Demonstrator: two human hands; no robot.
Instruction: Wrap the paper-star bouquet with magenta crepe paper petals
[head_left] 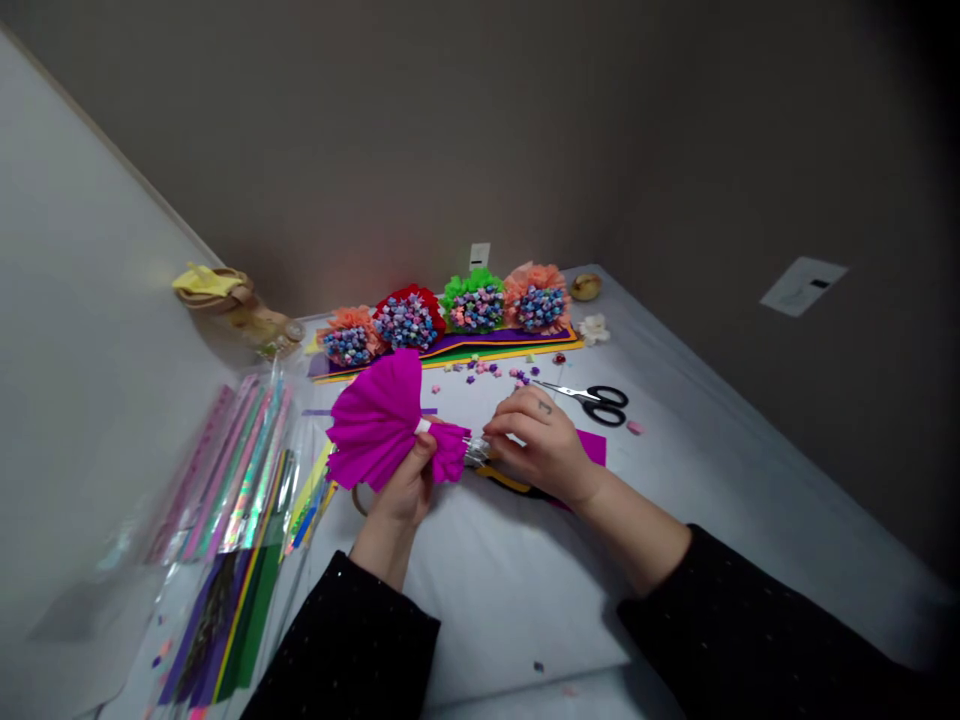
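My left hand grips a bouquet wrapped in magenta crepe paper, its thumb pressed near a white band round the narrow neck. The pleated paper fans out to the left, with a shorter ruffle right of the band. Silver stem ends stick out of that ruffle. Just beside them, my right hand has thumb and fingers pinched together; what is between the fingertips is too small to make out. Black-handled scissors lie beyond my right hand. Under its wrist sit a magenta sheet and a yellow-and-black tool, partly hidden.
Several star-filled paper bouquets, one with green paper, line the back by the wall. Small paper stars are scattered before them. Plastic-wrapped paper strips lie at left, near a tan basket-like item. A white flower lies back right.
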